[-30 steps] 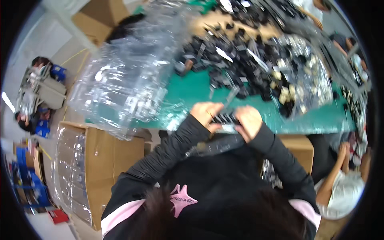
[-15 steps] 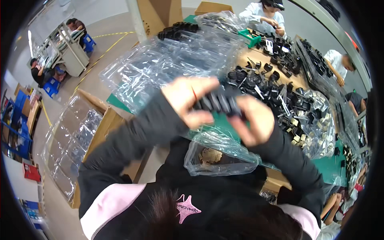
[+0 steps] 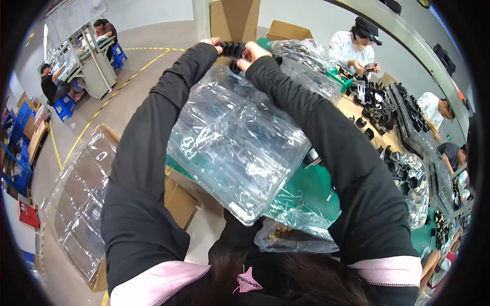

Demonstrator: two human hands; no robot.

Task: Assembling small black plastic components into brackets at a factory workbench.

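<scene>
Reaching far over the table, both hands come to a row of black ribbed parts [image 3: 233,49] at the far end of a clear plastic tray [image 3: 237,153]. The left hand [image 3: 211,45] is at the row's left end, partly hidden; the right hand [image 3: 254,54] is at its right end, thumb and fingers bent around it. Whether either is clamped on the row or only touching it, I cannot tell.

The tray lies slantwise on a green mat [image 3: 309,188], its near corner by the front edge. Beside that corner, a clear bag [image 3: 296,246] has something brown inside, too hazy to name. To the left, a cardboard box [image 3: 99,279] has another clear tray [image 3: 79,196] standing at its opening.

On the right, a plastic bag [image 3: 417,191] contains black and pale pieces, near long trays [image 3: 412,120] filled with black parts. Beyond, an open carton [image 3: 290,30] stands behind a bag of dark parts [image 3: 301,51], near a seated co-worker [image 3: 347,48].
</scene>
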